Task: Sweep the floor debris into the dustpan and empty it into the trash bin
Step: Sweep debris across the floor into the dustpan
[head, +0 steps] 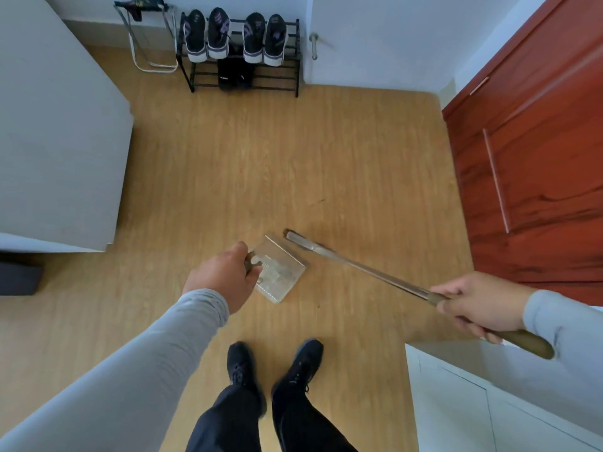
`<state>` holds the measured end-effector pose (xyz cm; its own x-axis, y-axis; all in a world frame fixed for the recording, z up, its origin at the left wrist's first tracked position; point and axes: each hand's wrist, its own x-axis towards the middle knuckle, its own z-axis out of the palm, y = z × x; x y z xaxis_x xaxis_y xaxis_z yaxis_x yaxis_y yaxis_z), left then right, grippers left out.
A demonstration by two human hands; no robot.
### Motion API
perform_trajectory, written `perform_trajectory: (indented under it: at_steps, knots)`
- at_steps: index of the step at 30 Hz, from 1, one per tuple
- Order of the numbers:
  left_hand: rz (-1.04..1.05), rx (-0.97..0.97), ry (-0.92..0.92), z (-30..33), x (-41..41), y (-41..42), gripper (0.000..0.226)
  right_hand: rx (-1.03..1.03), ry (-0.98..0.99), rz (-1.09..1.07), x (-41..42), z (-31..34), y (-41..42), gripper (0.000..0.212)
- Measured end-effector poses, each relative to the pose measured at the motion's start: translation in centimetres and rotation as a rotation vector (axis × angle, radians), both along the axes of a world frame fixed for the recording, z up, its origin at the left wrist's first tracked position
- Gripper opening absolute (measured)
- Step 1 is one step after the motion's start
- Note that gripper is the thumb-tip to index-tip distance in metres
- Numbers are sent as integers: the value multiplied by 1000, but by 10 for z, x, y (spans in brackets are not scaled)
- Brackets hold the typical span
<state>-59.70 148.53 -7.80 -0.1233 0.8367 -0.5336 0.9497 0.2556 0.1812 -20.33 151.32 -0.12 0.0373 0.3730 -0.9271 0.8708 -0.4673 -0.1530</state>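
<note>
Quick count: one dustpan [280, 272], one broom [365, 269], and two hands on them, left hand [225, 278] and right hand [483, 305]. One shoe rack [243, 76] up by the wall with four sneakers [235, 37] on top, plus one folding stool [146, 37] beside it. One red door [538, 158] too.
</note>
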Motion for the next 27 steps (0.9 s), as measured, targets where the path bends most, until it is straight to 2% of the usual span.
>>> perform_trajectory:
  at_steps: [4, 7, 9, 12, 14, 15, 18, 20, 24, 27]
  knots:
    - [9, -23, -22, 1, -12, -2, 25, 113, -58, -193, 28, -2, -34, 50]
    - [27, -61, -85, 6, -23, -11, 22, 157, -113, -274, 15, -14, -59, 35]
    - [19, -84, -113, 15, -34, -20, 22, 137, -169, -306, -1, -31, -70, 27]
    - [-37, -108, -122, 26, -56, -32, 23, 71, -208, -331, -21, -57, -84, 33]
    - [-96, -124, -81, 29, -68, -38, 26, -6, -199, -360, -37, -67, -95, 27]
    - [-134, -136, -49, 29, -72, -41, 26, -37, -198, -361, -47, -72, -101, 29]
    - [-255, -158, 44, 22, -74, -56, 28, -62, -159, -322, -82, -83, -126, 63]
    - [-282, -174, 52, 18, -74, -70, 27, -82, -140, -313, -108, -84, -145, 74]
    - [-276, -183, 20, 17, -76, -100, 26, -161, -48, -310, -154, -68, -183, 75]
    - [-283, -162, 1, 17, -77, -101, 26, -256, 107, -448, -154, -37, -181, 66]
